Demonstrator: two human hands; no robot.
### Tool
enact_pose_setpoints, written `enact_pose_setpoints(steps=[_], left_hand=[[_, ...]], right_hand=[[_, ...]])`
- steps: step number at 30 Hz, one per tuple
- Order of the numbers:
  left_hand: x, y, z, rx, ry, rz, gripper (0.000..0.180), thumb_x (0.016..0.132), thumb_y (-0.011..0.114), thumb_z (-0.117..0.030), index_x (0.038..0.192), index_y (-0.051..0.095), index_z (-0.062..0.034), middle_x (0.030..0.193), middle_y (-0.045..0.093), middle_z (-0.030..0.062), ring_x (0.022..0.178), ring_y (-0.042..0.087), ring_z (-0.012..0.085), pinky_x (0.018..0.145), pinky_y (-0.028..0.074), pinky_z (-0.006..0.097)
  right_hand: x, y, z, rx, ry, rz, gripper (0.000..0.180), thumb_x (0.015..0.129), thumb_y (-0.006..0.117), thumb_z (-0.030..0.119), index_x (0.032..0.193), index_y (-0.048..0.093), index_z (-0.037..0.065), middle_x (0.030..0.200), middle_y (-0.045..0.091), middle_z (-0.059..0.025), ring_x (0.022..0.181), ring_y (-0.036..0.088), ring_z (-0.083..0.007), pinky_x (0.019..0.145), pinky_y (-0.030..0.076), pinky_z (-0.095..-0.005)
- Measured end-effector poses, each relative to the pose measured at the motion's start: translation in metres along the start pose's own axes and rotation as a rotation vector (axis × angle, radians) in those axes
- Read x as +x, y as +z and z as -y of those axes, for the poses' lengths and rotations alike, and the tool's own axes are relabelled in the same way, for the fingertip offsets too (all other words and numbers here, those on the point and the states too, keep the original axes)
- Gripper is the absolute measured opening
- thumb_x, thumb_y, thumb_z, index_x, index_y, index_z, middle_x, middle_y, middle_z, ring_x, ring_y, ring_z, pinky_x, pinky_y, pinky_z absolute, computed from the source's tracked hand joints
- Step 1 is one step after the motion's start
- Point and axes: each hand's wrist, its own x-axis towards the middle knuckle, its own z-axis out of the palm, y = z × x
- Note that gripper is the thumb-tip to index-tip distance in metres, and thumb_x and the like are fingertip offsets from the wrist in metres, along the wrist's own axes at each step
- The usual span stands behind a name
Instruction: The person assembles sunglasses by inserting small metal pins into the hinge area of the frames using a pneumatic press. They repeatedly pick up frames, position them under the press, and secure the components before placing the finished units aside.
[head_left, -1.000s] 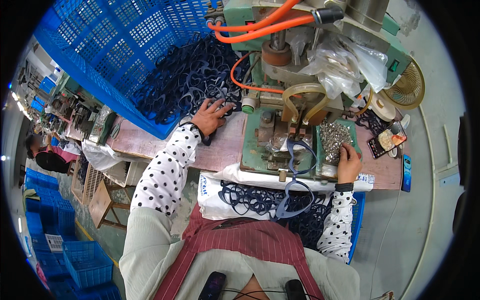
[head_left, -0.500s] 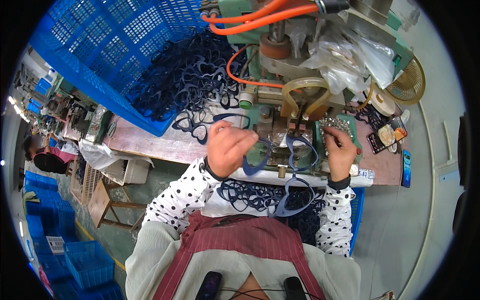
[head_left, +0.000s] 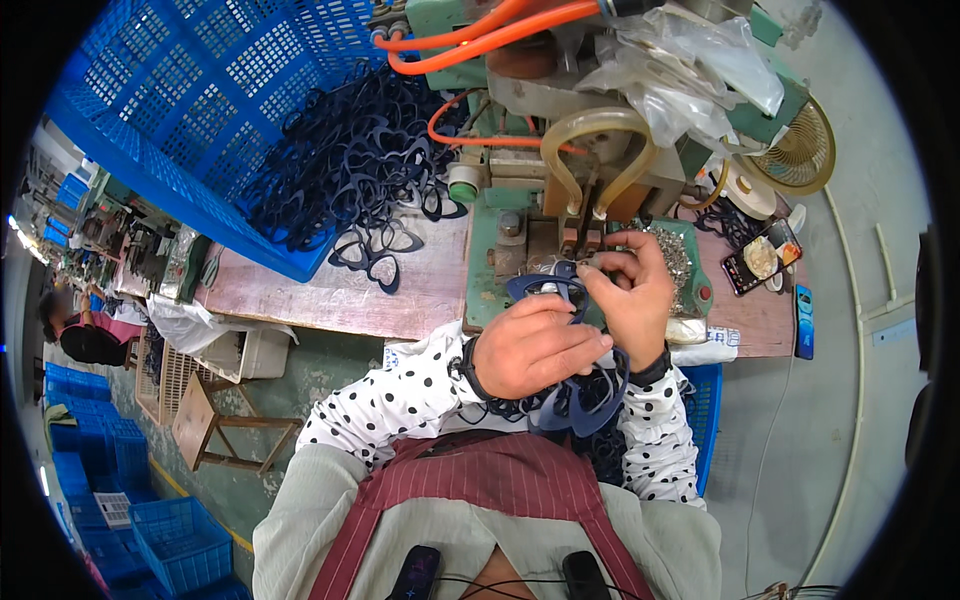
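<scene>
The left hand [head_left: 535,350] is closed around a dark blue eyeglass frame [head_left: 548,290], holding it up just in front of the green machine [head_left: 500,230]; more frames [head_left: 585,400] hang looped below it, toward the lap. The right hand [head_left: 632,290] is pinched shut on something small at the frame's upper edge, too small to tell what, with its fingertips [head_left: 600,262] just beneath the machine's head. Just beyond the right hand lies a tray of small metal parts [head_left: 680,255]. The likeliest trouble, as I judge it, is fingers sitting so close under the machine's working part: if it cycles while they are there, they could be caught. The hanging frames could also snag on the machine's edge and pull the held one out of line, or the tiny piece could slip from the pinch and be lost among the others. Farther to the left of the hands, a tipped blue crate [head_left: 190,130] spills a heap of dark frames [head_left: 340,170] onto the worn wooden tabletop [head_left: 340,290]. Orange hoses [head_left: 470,35] run over the machine, and a phone [head_left: 762,258] and a small fan [head_left: 800,150] sit to the right. Below the tabletop's left end stand a wooden stool [head_left: 215,425] and stacked blue crates [head_left: 110,480] on a grey-green floor; another person [head_left: 85,335] sits far off to the left.
</scene>
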Motion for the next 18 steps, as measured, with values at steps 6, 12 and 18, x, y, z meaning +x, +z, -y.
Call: enact_pose_setpoints(steps=[6, 12, 18], left_hand=[[0.000, -0.011, -0.010, -0.035, 0.135, -0.007, 0.031, 0.081, 0.070, -0.013, 0.111, 0.067, -0.0030, 0.101, 0.070, 0.0075, 0.087, 0.066, 0.0210, 0.084, 0.050, 0.039], [0.004, 0.003, 0.012, -0.218, 0.198, 0.074, 0.032, 0.080, 0.061, -0.008, 0.111, 0.065, -0.0006, 0.103, 0.065, 0.0109, 0.093, 0.063, 0.0267, 0.091, 0.051, 0.042], [0.006, 0.004, 0.029, -0.289, 0.220, 0.111, 0.030, 0.081, 0.061, -0.004, 0.110, 0.065, 0.0012, 0.104, 0.066, 0.0119, 0.092, 0.063, 0.0274, 0.092, 0.051, 0.043]], right_hand=[[0.003, 0.013, 0.002, 0.172, -0.007, 0.024, 0.048, 0.073, 0.075, -0.002, 0.113, 0.048, 0.001, 0.081, 0.068, -0.0063, 0.060, 0.047, -0.0025, 0.053, 0.039, -0.0184], [0.016, -0.019, -0.027, -0.029, -0.114, -0.120, 0.041, 0.078, 0.072, 0.003, 0.114, 0.054, 0.003, 0.084, 0.070, -0.0059, 0.069, 0.058, -0.0092, 0.062, 0.046, -0.0253], [0.031, -0.100, -0.108, -0.643, 0.003, -0.333, 0.031, 0.078, 0.072, 0.013, 0.108, 0.063, 0.006, 0.086, 0.071, -0.0096, 0.080, 0.066, -0.0273, 0.073, 0.050, -0.0373]])
